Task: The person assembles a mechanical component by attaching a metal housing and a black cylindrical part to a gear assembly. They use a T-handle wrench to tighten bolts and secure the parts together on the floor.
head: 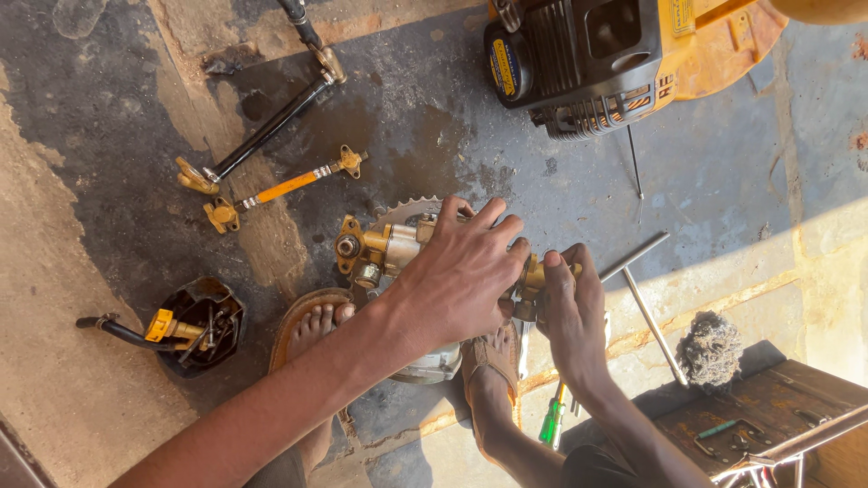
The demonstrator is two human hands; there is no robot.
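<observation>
Stained concrete floor [136, 136] lies beneath a brass pump [384, 248] clamped under the left hand [461, 271]. Right hand [570, 303] pinches its brass fitting [533, 276], just beside the left's fingertips.

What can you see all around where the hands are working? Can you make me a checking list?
Surface: stained, oily concrete floor.
Job's things: brass pump assembly with toothed wheel, lying between two sandalled feet.
Clutter: black rod with brass ends, orange-banded rod, black tub of small parts, T-shaped metal wrench, green-handled screwdriver, grey rag ball, rusty metal tray.
Hands: left hand rests on the pump; right hand fingers pinch its brass fitting.
Cables: nothing seen.
Surroundings: yellow and black engine.
</observation>
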